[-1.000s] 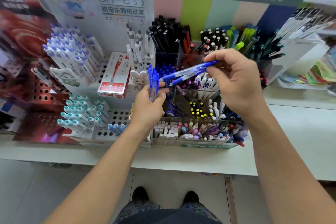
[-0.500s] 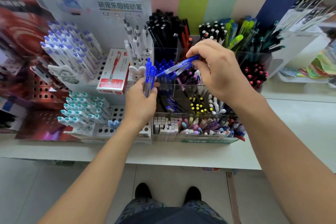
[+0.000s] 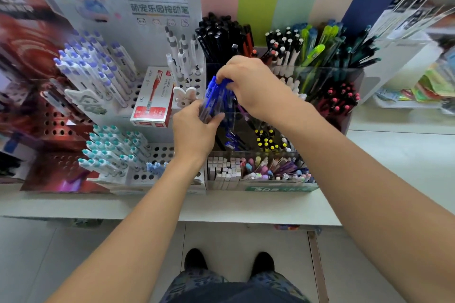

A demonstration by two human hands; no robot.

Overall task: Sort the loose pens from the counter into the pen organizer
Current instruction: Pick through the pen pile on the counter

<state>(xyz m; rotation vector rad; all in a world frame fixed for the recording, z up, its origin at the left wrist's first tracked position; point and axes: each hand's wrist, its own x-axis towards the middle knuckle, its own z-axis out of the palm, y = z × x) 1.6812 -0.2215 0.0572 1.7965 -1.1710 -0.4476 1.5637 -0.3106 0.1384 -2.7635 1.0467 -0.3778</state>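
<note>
Pens (image 3: 216, 96): blue bunch, standing upright above the clear organizer (image 3: 327, 76).
Left hand (image 3: 194, 128): gripping the bunch's lower end.
Right hand (image 3: 251, 83): pinching its tops.

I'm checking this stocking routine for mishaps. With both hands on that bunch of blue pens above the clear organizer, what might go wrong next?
1. The left hand grips the bunch of blue pens only at its lower end while the right hand pinches the tops; a pen might slip out onto the white counter.
2. The clear plastic pen organizer has many crowded compartments close together, so pens may land in the wrong one.
</note>
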